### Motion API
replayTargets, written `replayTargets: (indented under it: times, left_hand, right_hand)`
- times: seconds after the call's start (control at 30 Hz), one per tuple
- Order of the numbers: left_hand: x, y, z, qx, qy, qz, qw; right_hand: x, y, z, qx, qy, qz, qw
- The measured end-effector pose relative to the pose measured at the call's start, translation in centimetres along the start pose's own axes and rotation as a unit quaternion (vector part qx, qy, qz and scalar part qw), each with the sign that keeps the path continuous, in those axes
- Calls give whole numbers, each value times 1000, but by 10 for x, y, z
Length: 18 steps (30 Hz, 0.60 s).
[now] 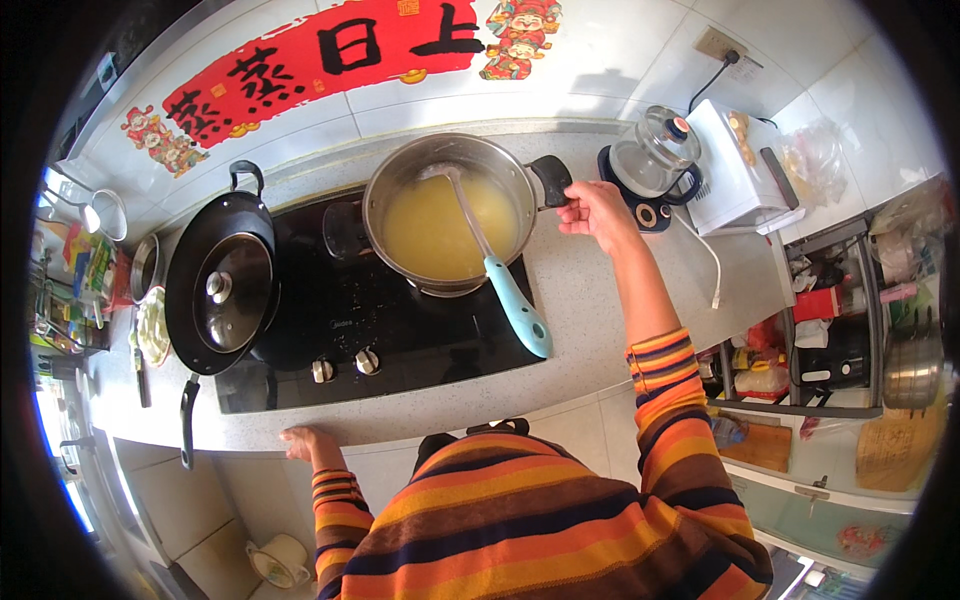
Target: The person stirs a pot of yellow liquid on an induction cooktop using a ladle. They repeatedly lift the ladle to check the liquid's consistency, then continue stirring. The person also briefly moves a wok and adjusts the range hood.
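Note:
A stainless steel pot (375, 225) of cloudy yellow liquid (427, 232) sits on the right side of a black glass gas hob (315, 300). My right hand (600, 214) pinches the outer end of the pot's black side handle (553, 180). A ladle or spoon with a light blue handle (517, 307) leans in the pot, its head partly in the liquid and its grip hanging over the near rim. My left hand (304, 442) rests at the counter's front edge, below the hob knobs; its fingers are partly hidden.
Left on the hob is a black wok (187, 300) with a glass lid (236, 300) inside, its long handle over the counter edge. A knife (140, 367) and a plate of pale food (154, 326) lie beyond it. A glass kettle (652, 157) and white appliance (731, 180) stand right.

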<state>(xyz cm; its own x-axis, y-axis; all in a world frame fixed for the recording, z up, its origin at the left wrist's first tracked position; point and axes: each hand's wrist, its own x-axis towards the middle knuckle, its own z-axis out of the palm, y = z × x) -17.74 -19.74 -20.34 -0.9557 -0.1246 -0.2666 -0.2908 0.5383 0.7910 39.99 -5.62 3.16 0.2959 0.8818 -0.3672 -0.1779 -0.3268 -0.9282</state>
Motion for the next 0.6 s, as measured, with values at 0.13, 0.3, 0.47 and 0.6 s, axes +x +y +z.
replayTargets:
  times: [0.13, 0.3, 0.47, 0.6]
  left_hand:
    - [4, -1, 1, 13, 5, -24, 1000]
    - [-2, 10, 0, 38, 12, -46, 998]
    - [-8, 10, -5, 26, -11, -49, 998]
    - [4, 1, -1, 33, -1, -3, 999]
  right_hand:
    - [1, -3, 10, -55, 24, -5, 998]
    - [8, -3, 8, -84, 10, -4, 996]
    - [2, 3, -1, -14, -35, -10, 999]
    - [-1, 1, 10, -34, 13, 1, 999]
